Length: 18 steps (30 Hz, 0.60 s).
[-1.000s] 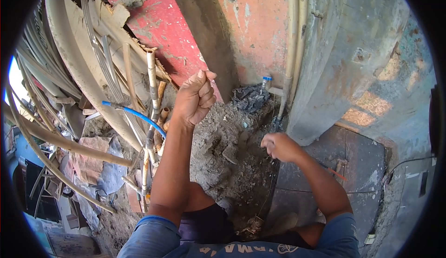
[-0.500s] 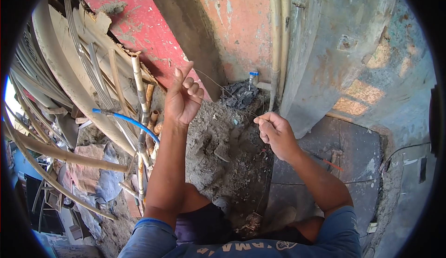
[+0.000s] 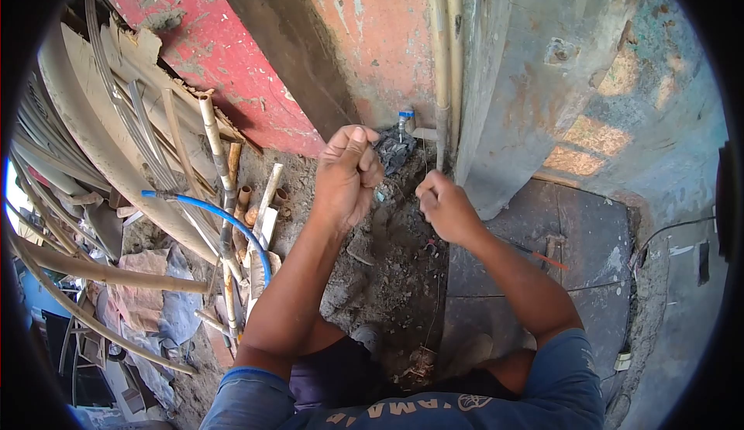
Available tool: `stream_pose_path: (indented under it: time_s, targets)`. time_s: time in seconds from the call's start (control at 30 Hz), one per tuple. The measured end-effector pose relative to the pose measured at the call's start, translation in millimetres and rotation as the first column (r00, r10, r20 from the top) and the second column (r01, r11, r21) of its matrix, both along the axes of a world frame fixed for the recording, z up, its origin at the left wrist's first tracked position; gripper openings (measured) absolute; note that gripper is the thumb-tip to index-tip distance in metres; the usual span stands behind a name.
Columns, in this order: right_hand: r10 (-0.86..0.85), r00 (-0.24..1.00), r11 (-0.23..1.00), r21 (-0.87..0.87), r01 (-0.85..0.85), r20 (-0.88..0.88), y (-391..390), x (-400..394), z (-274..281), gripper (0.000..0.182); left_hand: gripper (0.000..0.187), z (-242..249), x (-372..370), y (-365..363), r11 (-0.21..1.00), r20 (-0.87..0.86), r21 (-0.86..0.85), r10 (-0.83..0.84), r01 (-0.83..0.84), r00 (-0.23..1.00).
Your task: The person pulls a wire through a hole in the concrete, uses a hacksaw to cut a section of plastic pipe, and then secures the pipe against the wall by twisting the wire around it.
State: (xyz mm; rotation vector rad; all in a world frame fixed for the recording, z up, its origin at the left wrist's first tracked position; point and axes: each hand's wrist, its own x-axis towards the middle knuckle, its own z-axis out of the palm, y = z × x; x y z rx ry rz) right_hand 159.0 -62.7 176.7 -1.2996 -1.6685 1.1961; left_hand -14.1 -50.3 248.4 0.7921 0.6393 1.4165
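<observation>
My left hand (image 3: 349, 173) is raised in the middle, thumb and fingers pinched together on a thin wire. Close to its right, my right hand (image 3: 448, 211) is closed on the same wire, knuckles up. The wire (image 3: 439, 306) is very fine; a strand hangs below my right hand toward the ground, and the stretch between the hands is hard to make out. Beyond the hands, a tap with a blue handle (image 3: 405, 113) stands at the wall's foot, beside a crumpled dark plastic sheet (image 3: 395, 151).
Bamboo poles (image 3: 213, 132), a blue hose (image 3: 225, 215) and bundled strips (image 3: 46, 135) crowd the left. Vertical pipes (image 3: 439, 50) run up the wall. Dark floor panels (image 3: 504, 259) lie at right, with an orange-tipped rod (image 3: 546, 259) on them. Rubble (image 3: 341, 275) covers the ground.
My left hand has moved right and down, closer to my right hand. My right hand has turned slightly, its knuckles now more upward. The view has shifted a little.
</observation>
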Motion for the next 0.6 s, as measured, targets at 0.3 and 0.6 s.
stream_pose_path:
  time_s: [0.3, 0.6]
  targets:
    - [0.381, 0.887, 0.884, 0.180, -0.432, 0.261, -32, -8, -22, 0.018, 0.018, 1, -33, 13, 0.993, 0.017, -0.113, 0.049, -0.047, 0.999]
    - [0.418, 0.908, 0.834, 0.397, -0.383, -0.001, -68, -12, 8, 0.017, 0.017, -10, -61, 28, 0.976, 0.060, -0.098, 0.201, -0.195, 0.978]
